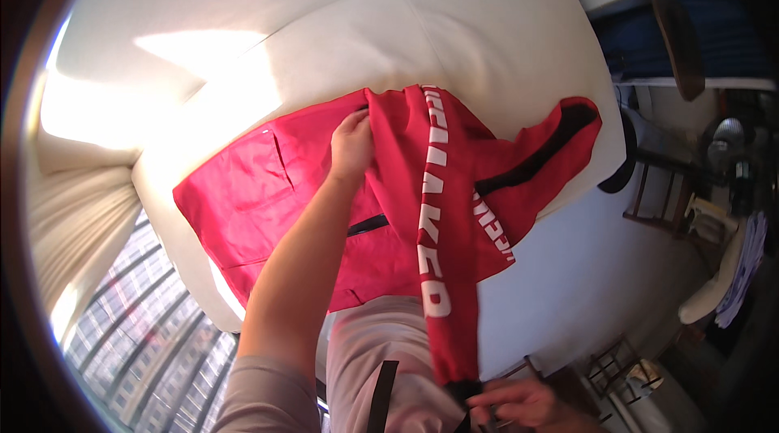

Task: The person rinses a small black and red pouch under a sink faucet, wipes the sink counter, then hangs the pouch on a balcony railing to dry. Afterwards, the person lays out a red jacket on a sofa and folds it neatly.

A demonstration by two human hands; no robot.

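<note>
A red hooded jacket [389, 159] with white lettering along its sleeves lies across a cream sofa [511, 25]. Its hood, with a black inner band, points right, and its hem lies at the left. My left hand [353, 144] rests at the upper body of the jacket, fingertips partly hidden by a fold beside the sleeve. One sleeve [447, 275] stretches down towards me. At its black cuff [462, 393] is my right hand [517, 402], its fingers closed on the cuff edge.
Cream curtains [91, 201] and a barred window [158, 311] are at the left. Wooden chairs [657, 195], a fan [727, 135] and a folded lilac cloth [742, 268] stand at the right. A dark strap [383, 393] hangs before my shirt.
</note>
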